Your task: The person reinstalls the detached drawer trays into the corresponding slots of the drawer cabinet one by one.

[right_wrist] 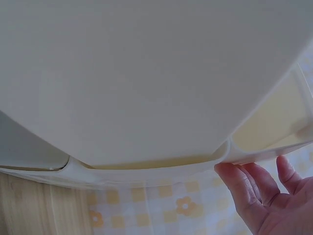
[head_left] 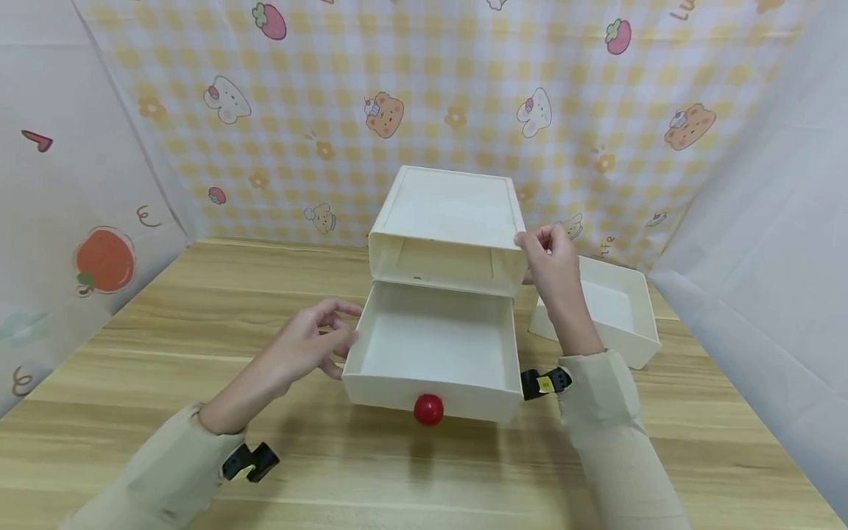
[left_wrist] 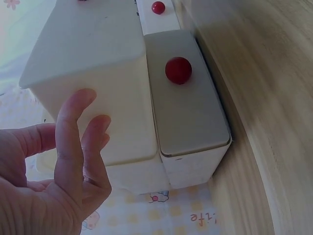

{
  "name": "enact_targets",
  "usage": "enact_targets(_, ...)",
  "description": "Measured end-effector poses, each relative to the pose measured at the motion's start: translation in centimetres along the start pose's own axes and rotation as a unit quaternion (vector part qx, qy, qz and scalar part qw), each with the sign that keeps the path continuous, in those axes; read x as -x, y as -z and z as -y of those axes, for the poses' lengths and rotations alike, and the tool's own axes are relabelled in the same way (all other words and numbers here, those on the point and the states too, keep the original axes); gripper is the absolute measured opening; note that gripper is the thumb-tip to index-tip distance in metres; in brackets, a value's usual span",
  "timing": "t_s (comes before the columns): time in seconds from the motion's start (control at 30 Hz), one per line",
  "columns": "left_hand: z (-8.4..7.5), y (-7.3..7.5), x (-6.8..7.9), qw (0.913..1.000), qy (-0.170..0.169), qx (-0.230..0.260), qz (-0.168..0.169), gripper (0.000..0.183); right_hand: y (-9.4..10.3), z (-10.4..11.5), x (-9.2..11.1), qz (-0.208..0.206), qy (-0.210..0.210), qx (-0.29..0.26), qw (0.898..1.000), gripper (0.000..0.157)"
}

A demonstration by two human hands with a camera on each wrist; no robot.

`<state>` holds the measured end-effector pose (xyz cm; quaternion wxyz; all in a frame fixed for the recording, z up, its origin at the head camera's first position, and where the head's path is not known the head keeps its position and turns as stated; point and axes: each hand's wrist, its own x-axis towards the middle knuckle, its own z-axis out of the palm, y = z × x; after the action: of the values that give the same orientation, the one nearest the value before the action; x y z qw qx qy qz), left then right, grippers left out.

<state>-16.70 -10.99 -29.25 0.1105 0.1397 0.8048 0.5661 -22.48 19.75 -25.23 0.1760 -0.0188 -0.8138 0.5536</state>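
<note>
A white drawer cabinet (head_left: 457, 206) stands in the middle of the table, its top compartment without a drawer. From the compartment below, a white drawer (head_left: 433, 338) with a red ball knob (head_left: 428, 409) sticks far out; its inside is bare. My left hand (head_left: 318, 335) is at this drawer's left side, fingers loosely bent and fingertips (left_wrist: 85, 98) against or very near the wall. With bent fingers my right hand (head_left: 553, 261) grips the cabinet's upper right edge; the right wrist view shows fingertips (right_wrist: 225, 169) on its side wall.
A loose white drawer (head_left: 616, 302) lies on the table right of the cabinet, behind my right forearm. Below the pulled-out drawer, a closed drawer (left_wrist: 190, 112) with its own red knob shows in the left wrist view. A patterned curtain (head_left: 298, 132) hangs behind.
</note>
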Motion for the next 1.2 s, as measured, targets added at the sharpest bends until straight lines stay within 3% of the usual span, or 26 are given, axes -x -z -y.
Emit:
enact_targets(0.77,0.0,0.0,-3.1,0.9994,0.017,-0.020,-0.024,0.042,0.1,0.0,0.1,0.002,0.003,-0.008,1.000,0.018)
enact_targets(1.2,0.0,-0.1,-4.1,0.9988,0.014,0.000,-0.046,0.037,0.1,0.0,0.0,-0.002,0.002,-0.005,1.000,0.017)
